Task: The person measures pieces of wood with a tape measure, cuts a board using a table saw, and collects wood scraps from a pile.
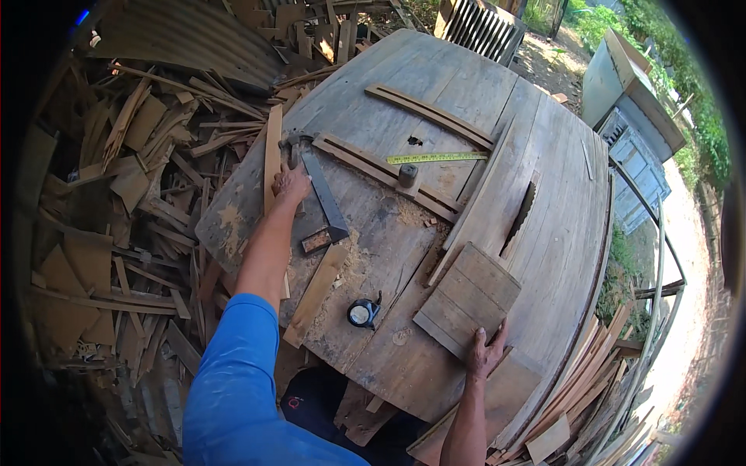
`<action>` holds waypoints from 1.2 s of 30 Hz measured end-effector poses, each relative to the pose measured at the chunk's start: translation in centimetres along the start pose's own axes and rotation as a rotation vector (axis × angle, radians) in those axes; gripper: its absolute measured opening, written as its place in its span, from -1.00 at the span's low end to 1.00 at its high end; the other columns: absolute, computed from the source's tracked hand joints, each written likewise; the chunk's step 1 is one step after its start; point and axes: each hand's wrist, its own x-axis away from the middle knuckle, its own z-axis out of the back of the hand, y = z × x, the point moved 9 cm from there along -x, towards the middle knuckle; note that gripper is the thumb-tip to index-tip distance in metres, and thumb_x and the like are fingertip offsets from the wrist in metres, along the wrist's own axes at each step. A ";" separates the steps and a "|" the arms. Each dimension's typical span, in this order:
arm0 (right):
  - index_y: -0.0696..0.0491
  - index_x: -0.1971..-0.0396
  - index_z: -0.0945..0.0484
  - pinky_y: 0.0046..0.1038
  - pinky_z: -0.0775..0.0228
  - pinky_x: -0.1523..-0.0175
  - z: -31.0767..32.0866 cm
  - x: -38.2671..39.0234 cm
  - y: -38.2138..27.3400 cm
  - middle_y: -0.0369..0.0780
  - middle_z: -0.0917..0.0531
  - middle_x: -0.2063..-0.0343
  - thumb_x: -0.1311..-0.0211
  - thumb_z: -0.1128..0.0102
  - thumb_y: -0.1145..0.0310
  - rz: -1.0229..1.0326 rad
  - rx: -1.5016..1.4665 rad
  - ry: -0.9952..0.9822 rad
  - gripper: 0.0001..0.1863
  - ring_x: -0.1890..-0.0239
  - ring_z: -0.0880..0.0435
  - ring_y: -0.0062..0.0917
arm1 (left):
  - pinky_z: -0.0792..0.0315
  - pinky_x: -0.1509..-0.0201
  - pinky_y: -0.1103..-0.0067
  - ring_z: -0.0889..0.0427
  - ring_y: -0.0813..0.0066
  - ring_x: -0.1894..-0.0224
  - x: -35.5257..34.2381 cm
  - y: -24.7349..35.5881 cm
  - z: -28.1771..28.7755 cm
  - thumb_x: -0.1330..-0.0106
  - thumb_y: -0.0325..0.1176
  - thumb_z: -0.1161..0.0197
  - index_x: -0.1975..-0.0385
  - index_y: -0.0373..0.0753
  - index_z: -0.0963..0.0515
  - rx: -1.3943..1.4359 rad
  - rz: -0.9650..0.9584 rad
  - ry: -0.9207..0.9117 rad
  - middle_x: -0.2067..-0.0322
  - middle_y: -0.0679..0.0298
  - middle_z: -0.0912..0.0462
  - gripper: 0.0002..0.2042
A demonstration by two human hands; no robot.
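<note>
"On the workbench [563, 175], how far along is this?"

"Partway, I reckon. Sawdust [408, 210] suggests some cutting's done, and two grooved strips [430, 116] look already shaped. The squarish wooden panel [478, 287] is right of the tape measure [362, 314], near the saw blade [521, 216], not joined to anything I can see."

"Hands?"

"Right hand [486, 353] touches the panel's near corner; can't tell if it's really gripping. Left hand [291, 185] is at the hammer [298, 140], grip unclear too. Any joining looks undone, imo."
</note>
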 end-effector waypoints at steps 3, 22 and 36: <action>0.24 -0.36 -0.18 -0.30 -0.03 -0.45 -1.0 0.3 -0.3 0.08 -0.34 -0.29 -0.21 -0.15 0.51 0.016 0.011 -0.053 -0.31 -0.37 -0.29 -0.19 | -0.36 -0.25 0.14 -0.43 -0.13 -0.21 -1.8 -4.4 -3.0 -0.43 -0.27 0.05 -0.31 -0.08 -0.33 0.084 -0.001 0.049 -0.19 -0.10 -0.39 -0.56; 0.27 -0.32 -0.24 -0.35 -0.08 -0.43 -0.9 -1.2 0.4 0.09 -0.40 -0.26 -0.19 -0.20 0.45 -0.011 -0.029 -0.042 -0.32 -0.35 -0.33 -0.18 | -0.44 -0.07 0.15 -0.51 0.01 -0.05 12.6 16.3 3.3 -0.23 -0.20 -0.29 -0.18 -0.14 -0.43 0.221 -0.794 0.126 -0.02 0.05 -0.48 -0.50; 0.23 -0.31 -0.30 -0.30 -0.22 -0.37 -1.4 -2.2 -0.2 0.06 -0.46 -0.23 -0.16 -0.27 0.29 0.048 0.078 -0.044 -0.28 -0.29 -0.43 -0.16 | -0.52 -0.03 0.22 -0.61 -0.01 0.02 6.2 27.0 0.6 -0.38 -0.06 -0.13 0.10 -0.23 -0.58 -0.138 -0.636 0.077 0.05 -0.02 -0.58 -0.65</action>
